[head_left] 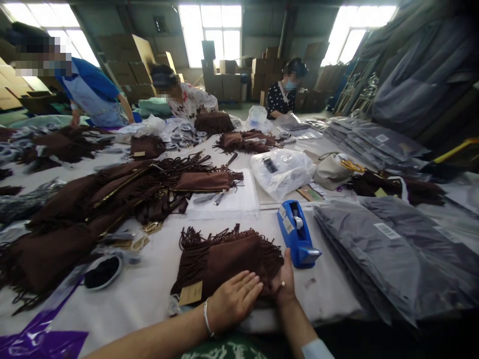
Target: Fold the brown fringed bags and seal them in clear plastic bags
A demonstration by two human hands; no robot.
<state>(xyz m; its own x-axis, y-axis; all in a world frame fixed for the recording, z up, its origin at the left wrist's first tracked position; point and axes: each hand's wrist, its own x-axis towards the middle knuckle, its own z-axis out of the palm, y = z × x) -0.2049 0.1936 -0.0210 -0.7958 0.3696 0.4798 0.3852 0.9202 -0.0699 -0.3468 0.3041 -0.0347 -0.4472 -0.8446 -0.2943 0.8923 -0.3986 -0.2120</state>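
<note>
A brown fringed bag (234, 259) lies flat on the white table in front of me, with a tan tag (190, 293) at its lower left corner. My left hand (235, 299), a silver bangle on its wrist, rests flat on the bag's lower part with fingers stretched out. At the bag's right end is my right hand (284, 281), turned on its side, thumb up; its fingers are partly hidden by the bag's edge. A blue tape dispenser (297, 234) stands just beyond my right hand.
Grey bags in clear plastic (385, 249) are stacked at the right. Brown fringed bags (63, 244) pile up at the left, near a small dish (103, 271). A clear plastic bag (282, 172) lies beyond the dispenser. Three people are across the table.
</note>
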